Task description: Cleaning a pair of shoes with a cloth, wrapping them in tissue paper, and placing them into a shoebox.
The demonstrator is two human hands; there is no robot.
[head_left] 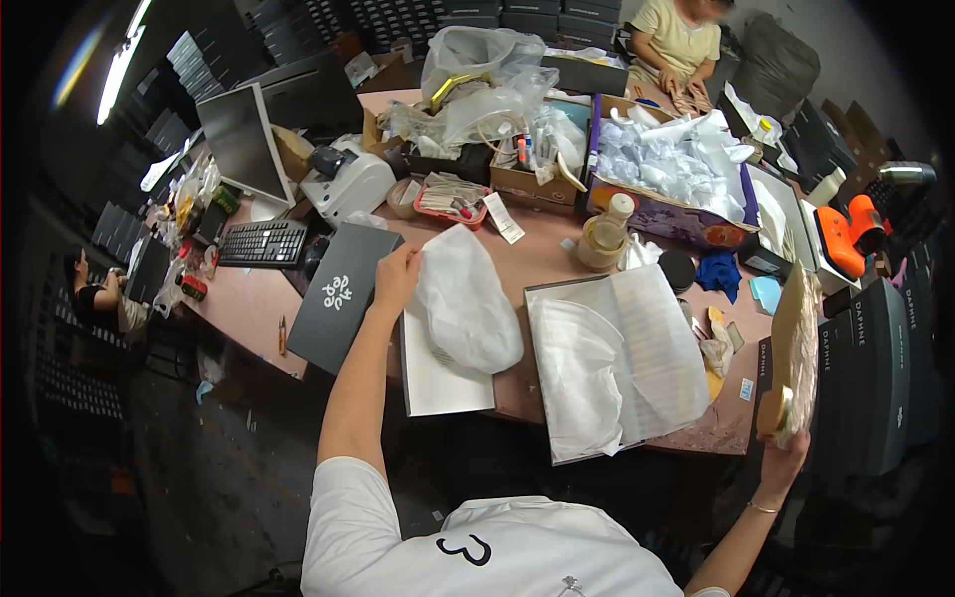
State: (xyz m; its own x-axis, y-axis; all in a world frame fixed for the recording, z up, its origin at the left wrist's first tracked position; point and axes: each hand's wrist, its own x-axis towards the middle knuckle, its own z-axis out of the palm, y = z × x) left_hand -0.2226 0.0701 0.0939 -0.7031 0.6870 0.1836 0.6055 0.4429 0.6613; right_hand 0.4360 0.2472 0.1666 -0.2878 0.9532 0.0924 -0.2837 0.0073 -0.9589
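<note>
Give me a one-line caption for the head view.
Left hand grips a white tissue bundle beside an open tissue-lined box; right hand lifts a beige shoe.

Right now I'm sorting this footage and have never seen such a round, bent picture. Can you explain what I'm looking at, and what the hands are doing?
There is no machine here: a person wears a wide fisheye camera on the head, looking down, so straight edges curve near the rim. The two bare arms rising from the bottom are that person's own. The left hand grips the top of a white dust bag lying on a white box lid. The right hand holds up a sparkly beige shoe, sole side toward us. Between them, on the pinkish table, lies an open shoe box lined with white paper. Further back are a keyboard, a monitor, and a purple carton of white packets. Two other people sit nearby: one at the far end, one at the left.
</note>
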